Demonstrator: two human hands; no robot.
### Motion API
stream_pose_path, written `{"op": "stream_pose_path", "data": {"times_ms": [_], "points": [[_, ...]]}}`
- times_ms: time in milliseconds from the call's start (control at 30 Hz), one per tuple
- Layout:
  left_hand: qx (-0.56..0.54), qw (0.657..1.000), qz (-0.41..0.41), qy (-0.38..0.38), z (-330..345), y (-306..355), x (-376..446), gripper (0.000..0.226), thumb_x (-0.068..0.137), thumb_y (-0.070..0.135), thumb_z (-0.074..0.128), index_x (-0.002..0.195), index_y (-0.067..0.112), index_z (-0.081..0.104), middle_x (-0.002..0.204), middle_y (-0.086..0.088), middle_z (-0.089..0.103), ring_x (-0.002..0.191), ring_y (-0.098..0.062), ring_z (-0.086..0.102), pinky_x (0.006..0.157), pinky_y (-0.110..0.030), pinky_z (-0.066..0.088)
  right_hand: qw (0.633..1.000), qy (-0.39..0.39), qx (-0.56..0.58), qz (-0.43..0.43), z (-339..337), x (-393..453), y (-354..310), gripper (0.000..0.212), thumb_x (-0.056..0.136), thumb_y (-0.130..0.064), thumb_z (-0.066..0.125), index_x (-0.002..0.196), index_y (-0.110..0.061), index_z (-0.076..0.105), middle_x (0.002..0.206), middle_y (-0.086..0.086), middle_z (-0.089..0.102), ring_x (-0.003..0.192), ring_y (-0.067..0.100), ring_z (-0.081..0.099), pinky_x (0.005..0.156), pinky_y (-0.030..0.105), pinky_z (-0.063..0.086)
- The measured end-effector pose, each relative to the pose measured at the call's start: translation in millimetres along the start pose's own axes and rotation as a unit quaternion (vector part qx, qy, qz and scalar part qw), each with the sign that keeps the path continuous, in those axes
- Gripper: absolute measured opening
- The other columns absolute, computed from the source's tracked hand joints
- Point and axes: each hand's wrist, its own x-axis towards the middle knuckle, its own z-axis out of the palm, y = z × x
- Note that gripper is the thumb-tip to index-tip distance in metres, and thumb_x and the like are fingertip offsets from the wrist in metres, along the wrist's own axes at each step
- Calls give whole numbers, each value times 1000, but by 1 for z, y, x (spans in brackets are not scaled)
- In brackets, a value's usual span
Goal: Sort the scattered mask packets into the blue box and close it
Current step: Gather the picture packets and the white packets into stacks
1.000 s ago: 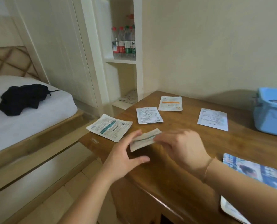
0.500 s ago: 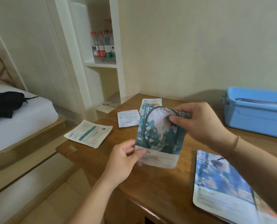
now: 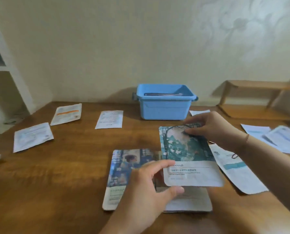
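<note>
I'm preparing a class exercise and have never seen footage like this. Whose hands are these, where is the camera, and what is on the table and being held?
There is no machine: a person wears one camera on the head, looking down at their own hands. The right hand pinches the top of a teal mask packet; the left hand holds its lower corner. Under it a blue picture packet lies on the wooden table, with white packets scattered around. The open blue box stands at the back.

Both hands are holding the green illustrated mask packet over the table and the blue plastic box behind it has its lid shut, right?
Not quite: the head view shows the blue plastic box open, no lid on. The left hand and right hand do hold the green illustrated mask packet.
</note>
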Motion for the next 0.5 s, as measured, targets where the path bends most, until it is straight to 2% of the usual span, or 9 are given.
{"op": "stream_pose_path", "data": {"times_ms": [100, 167, 233, 300, 433, 500], "points": [[79, 995, 55, -16, 29, 15, 0, 53, 73, 49, 81, 122, 49, 60, 102, 42, 47, 110, 23, 36, 82, 6, 28, 999, 7, -37, 23, -20, -17, 28, 20, 76, -23, 81, 95, -27, 76, 93, -9, 72, 81, 6, 64, 63, 16, 48], [120, 988, 92, -40, 48, 16, -2, 57, 73, 59, 75, 126, 47, 59, 102, 40, 47, 109, 16, 39, 87, 3, 28, 997, 4, -66, 32, -27, -27, 47, 19, 76, -24, 81, 94, -24, 76, 91, -10, 72, 79, 4, 64, 59, 9, 42], [162, 977, 128, -60, 66, 16, -4, 56, 72, 67, 69, 122, 43, 65, 105, 33, 57, 104, 12, 47, 93, -5, 33, 996, -10, -83, 35, -29, -37, 64, 20, 77, -23, 81, 96, -23, 76, 86, -14, 70, 73, -5, 62, 57, 6, 41], [178, 968, 171, -51, 81, 11, -4, 54, 68, 70, 61, 109, 37, 73, 96, 26, 67, 94, 6, 54, 90, -16, 41, 994, -19, -103, 20, -28, -44, 79, 22, 77, -21, 80, 99, -22, 76, 86, -18, 67, 67, -14, 58, 58, 0, 38], [238, 946, 218, -32, 98, 8, -2, 52, 65, 69, 58, 100, 35, 76, 87, 23, 67, 89, -5, 54, 81, -33, 46, 989, -21, -143, -9, -26, -47, 99, 27, 79, -20, 78, 106, -23, 74, 97, -12, 67, 71, -12, 52, 62, -1, 38], [280, 933, 224, -33, 103, 10, -2, 50, 65, 69, 57, 99, 38, 74, 82, 20, 64, 93, -12, 54, 80, -40, 37, 988, -13, -156, -12, -28, -46, 105, 27, 80, -18, 77, 107, -23, 74, 98, -11, 67, 69, -11, 50, 61, -1, 37]]}}
